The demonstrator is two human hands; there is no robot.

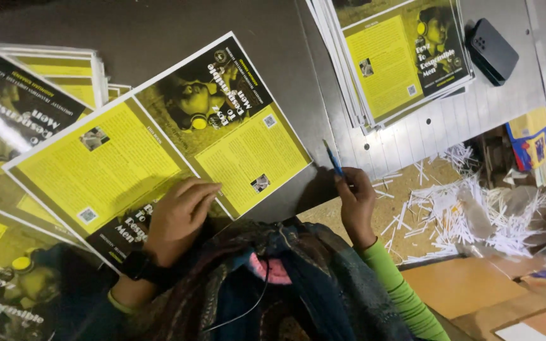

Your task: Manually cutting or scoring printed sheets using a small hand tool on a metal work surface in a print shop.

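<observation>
Patterned dark scarf point(273, 284) fills the bottom centre of the head view, closest to the lens, hiding the chest and part of both forearms.

Left hand point(178, 218): fingers pressed together and laid flat on a yellow-and-black printed cover sheet point(222, 120), which lies on the dark table point(159, 25). Black watch point(137, 265) at the wrist. A second like sheet point(96, 170) overlaps the first; which one the fingertips bear on is hard to tell, since they rest near the seam.

Right hand point(356, 205): closed around a blue pen point(333, 159), tip pointing up and away, just beside the sheet's right corner, over the table edge. Green sleeve point(399, 290) runs to the bottom edge, cut off.

More sheets fan out at left point(45, 82), cropped by the frame. Another stack point(399, 57) sits at upper right on a pale slatted surface, top cut off. Black phone point(493, 50) just beside that stack.

White paper strips point(475, 215) lie heaped right of the hand; brown cardboard point(469, 284) below them. Colourful box point(532, 142) at far right, partly hidden, details unclear.
</observation>
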